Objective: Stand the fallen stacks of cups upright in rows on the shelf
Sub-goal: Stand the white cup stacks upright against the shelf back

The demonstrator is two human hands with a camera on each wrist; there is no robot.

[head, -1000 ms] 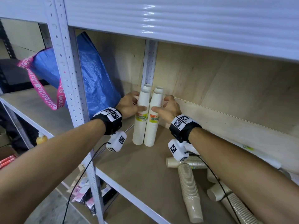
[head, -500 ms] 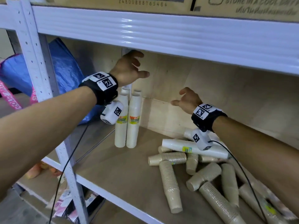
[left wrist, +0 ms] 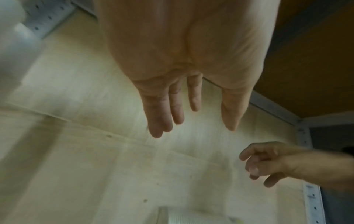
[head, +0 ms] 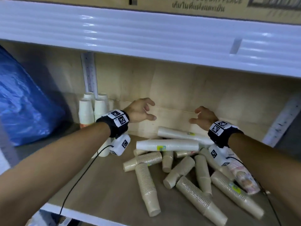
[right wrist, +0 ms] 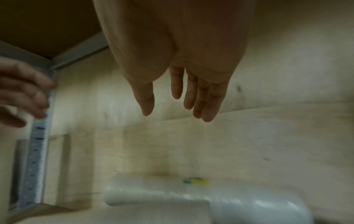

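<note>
Cup stacks [head: 167, 145] fallen on shelf [head: 114, 190]

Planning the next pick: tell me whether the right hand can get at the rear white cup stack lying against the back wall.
Probably yes. The right hand hovers open just above the rear white stack, and nothing lies on top of it; only the front white stack lies beside it.

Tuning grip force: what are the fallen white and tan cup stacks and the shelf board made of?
White stack: probably paper cups in glossy clear film, which shows glare. Tan stacks: matte, ribbed rims, likely kraft paper. Shelf board: bare matte wood-look panel, maybe plywood.
</note>
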